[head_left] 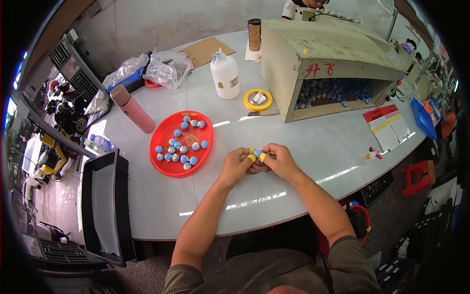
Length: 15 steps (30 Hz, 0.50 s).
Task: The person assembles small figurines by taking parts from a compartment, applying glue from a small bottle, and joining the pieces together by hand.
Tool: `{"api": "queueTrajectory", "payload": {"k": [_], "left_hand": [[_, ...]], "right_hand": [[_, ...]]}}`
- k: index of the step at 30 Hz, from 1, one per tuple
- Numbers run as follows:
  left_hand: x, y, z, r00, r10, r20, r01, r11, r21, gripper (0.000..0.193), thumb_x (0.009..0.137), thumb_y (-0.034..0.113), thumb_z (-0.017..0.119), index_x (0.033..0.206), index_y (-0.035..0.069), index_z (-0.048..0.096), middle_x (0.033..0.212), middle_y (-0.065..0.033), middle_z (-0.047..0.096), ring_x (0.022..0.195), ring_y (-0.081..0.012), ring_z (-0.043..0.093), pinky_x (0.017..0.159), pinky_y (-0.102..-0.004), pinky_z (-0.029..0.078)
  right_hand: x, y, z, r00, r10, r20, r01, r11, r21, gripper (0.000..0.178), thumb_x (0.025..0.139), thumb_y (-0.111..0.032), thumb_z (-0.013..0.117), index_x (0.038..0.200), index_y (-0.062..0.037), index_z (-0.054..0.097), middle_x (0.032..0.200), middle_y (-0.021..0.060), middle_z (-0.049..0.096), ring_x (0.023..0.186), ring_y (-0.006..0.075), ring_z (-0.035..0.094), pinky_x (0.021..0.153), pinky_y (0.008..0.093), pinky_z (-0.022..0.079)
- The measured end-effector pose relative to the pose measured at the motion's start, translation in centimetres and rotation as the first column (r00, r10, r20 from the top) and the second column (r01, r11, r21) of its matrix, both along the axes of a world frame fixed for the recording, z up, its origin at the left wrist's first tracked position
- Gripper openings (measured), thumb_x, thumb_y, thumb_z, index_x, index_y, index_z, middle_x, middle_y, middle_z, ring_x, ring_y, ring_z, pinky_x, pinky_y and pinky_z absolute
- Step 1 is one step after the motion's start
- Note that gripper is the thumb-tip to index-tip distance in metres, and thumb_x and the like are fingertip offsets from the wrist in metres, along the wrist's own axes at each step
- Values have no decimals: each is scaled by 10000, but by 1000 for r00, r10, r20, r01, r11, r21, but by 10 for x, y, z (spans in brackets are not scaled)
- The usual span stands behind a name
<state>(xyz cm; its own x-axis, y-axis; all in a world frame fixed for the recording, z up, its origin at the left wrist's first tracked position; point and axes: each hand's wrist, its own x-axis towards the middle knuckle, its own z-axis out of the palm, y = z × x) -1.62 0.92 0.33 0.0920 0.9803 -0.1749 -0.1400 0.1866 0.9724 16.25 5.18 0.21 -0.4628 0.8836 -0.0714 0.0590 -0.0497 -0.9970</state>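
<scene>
From above, looking down past the worker's arms: over a pale table [254,215], right of a round red tray [163,136], the left hand [239,164] and right hand [280,159] meet. Their yellow-wrapped fingertips pinch what looks to me like a small blue ball [257,153], though fingers partly cover it. Blue-and-cream balls [193,160] dot the tray. Beyond stand a white bottle [226,78] and an open-fronted beige box [279,73].
</scene>
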Motion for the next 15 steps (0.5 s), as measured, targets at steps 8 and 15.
{"api": "queueTrajectory", "payload": {"k": [8, 15], "left_hand": [[0, 0, -1, 1000, 10, -19, -10, 1000, 3, 243, 949, 74, 527, 1126, -92, 539, 918, -137, 680, 752, -170, 680, 698, -272, 573], [14, 7, -3, 1000, 32, 1, -32, 999, 36, 244, 937, 52, 478, 1127, -84, 547, 924, -140, 673, 749, -183, 677, 694, -288, 572]], "right_hand": [[-2, 1, 1, 998, 41, 38, -44, 996, 78, 146, 943, -69, 573, 1017, 53, 605, 873, 74, 667, 711, 101, 644, 581, 234, 528], [3, 5, -14, 993, -104, 47, 91, 970, 224, 166, 877, -22, 570, 1012, 66, 609, 816, 97, 671, 679, 112, 631, 594, 265, 530]]}}
